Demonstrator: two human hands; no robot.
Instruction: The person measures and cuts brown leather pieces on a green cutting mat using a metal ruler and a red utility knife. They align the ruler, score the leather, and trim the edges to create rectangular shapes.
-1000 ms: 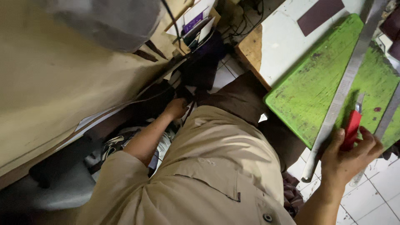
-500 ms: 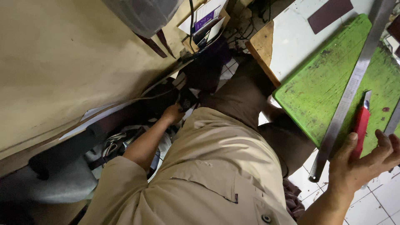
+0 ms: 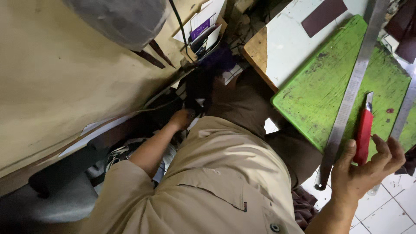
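My right hand (image 3: 368, 171) is at the near edge of a scuffed green cutting board (image 3: 316, 86), fingers curled around the lower end of a red utility knife (image 3: 363, 132) whose blade points away from me. A long steel ruler (image 3: 352, 93) lies on the board just left of the knife, its end hanging over the edge. My left hand (image 3: 182, 119) reaches down beside my beige shirt into dark clutter under a tan surface. Its fingers are hidden among black objects, so what it touches is unclear.
The board rests on a white tabletop (image 3: 290, 39) with a dark brown rectangular piece (image 3: 324, 15) on it. A second steel ruler (image 3: 405, 108) lies at the right. A box of papers (image 3: 203, 28), a black cable and a grey rounded object (image 3: 117, 17) sit above. White floor tiles (image 3: 390, 208) show below.
My right hand has slipped lower on the knife, which now lies flatter on the board beside the ruler. My left hand stays down in the dark clutter.
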